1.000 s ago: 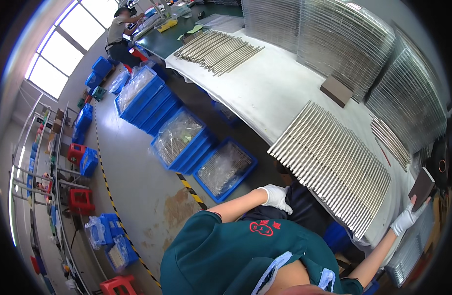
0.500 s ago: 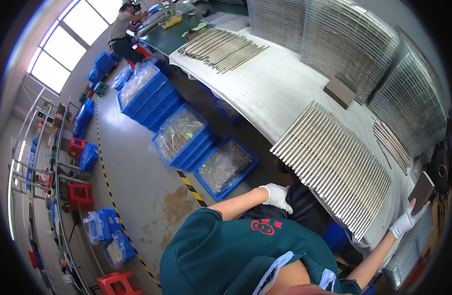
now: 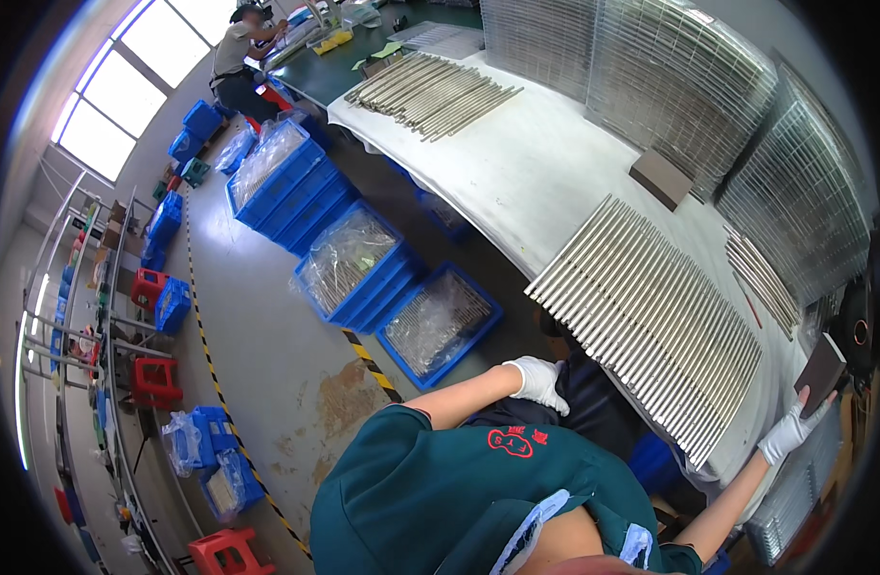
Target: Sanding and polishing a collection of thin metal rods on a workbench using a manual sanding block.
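My right hand [image 3: 788,434], in a white fingertip-cut glove with bare fingertips showing, grips a flat grey-brown rectangular block [image 3: 823,369] at the table's right end. The block stands tilted on its edge. My left hand [image 3: 539,384], also gloved in white, rests on my dark-trousered thigh with its fingers lying along the cloth and nothing in them. Between the hands, a wide row of shiny metal rods [image 3: 651,326] lies side by side on the white-covered table [image 3: 516,182], their near ends at the front edge.
Another grey-brown block [image 3: 661,179] lies behind the rods. Stacked clear plastic trays [image 3: 684,86] line the back. A smaller group of rods [image 3: 763,281] lies right; more rods [image 3: 432,96] lie far left. Blue crates [image 3: 440,326] stand on the floor left. A person [image 3: 240,62] works far off.
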Available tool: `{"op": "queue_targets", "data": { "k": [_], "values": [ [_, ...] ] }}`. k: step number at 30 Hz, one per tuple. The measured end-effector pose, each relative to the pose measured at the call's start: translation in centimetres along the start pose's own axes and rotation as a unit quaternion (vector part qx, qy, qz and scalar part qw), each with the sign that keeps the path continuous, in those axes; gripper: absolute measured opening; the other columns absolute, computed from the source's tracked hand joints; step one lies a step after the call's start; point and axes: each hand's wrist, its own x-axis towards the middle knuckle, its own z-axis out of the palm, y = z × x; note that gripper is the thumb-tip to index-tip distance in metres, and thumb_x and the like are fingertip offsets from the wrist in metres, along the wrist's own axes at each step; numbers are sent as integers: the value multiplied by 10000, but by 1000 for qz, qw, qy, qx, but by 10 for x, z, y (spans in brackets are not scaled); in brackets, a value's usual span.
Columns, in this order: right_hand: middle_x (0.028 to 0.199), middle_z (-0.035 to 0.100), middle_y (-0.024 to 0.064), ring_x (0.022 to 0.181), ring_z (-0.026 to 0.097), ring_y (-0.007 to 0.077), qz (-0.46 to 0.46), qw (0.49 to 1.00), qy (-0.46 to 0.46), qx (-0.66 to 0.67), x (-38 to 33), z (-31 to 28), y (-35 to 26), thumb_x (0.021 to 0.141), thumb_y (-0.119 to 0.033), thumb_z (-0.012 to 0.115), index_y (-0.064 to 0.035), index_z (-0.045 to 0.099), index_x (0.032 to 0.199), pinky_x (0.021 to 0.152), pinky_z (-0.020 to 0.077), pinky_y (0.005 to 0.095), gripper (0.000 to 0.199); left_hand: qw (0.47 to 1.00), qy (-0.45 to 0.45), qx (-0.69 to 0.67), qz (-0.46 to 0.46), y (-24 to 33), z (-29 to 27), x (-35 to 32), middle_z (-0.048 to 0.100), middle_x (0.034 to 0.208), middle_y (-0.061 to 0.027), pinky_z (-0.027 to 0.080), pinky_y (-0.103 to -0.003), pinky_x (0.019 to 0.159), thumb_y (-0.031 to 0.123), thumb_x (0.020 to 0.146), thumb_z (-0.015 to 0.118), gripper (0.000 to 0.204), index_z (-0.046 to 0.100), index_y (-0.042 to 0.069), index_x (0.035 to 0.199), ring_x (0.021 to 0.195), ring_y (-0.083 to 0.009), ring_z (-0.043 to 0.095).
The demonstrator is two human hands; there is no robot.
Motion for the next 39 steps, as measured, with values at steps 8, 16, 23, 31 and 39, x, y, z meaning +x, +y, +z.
{"op": "queue_targets", "data": {
  "k": [8, 16, 23, 31, 39],
  "values": [
    [1450, 409, 163, 1278, 447, 233, 15, 1000, -3, 19, 0, -1, -8, 928, -241, 618, -23, 372, 1427, 1058, 348, 311, 598, 999, 30, -11, -6, 1, 0, -3, 634, 1053, -274, 479, -424, 877, 585, 593, 751, 930, 507, -62, 1216, 988, -395, 611],
    [1441, 420, 162, 1270, 454, 231, 6, 1000, -1, 7, -1, 0, -5, 927, -243, 619, -15, 382, 1419, 1057, 344, 307, 592, 1000, -3, 3, -3, -3, 0, -1, 626, 1104, -270, 489, -422, 876, 689, 601, 703, 1099, 408, -91, 1318, 1023, -383, 615],
    [1434, 428, 168, 1262, 466, 240, 3, 1000, 2, -12, 0, 1, -1, 925, -256, 622, -13, 386, 1415, 1051, 355, 305, 596, 999, 34, -22, 0, -2, 3, -3, 637, 1042, -276, 484, -425, 868, 576, 586, 751, 916, 523, -62, 1201, 981, -393, 615],
    [1435, 427, 165, 1265, 462, 235, 5, 1000, 2, 4, 1, 0, -4, 926, -255, 621, -16, 387, 1416, 1046, 360, 303, 593, 999, 30, -19, -15, 3, -2, -7, 651, 1005, -265, 490, -433, 844, 574, 587, 751, 874, 549, -59, 1154, 949, -396, 624],
    [1428, 438, 162, 1255, 474, 233, 10, 1000, 2, 17, 0, 3, -2, 927, -264, 620, -22, 391, 1415, 1037, 369, 301, 591, 1000, -14, -4, -18, 0, -3, -3, 615, 1130, -274, 480, -413, 895, 680, 597, 707, 1093, 411, -85, 1320, 1045, -381, 604]
  ]
}}
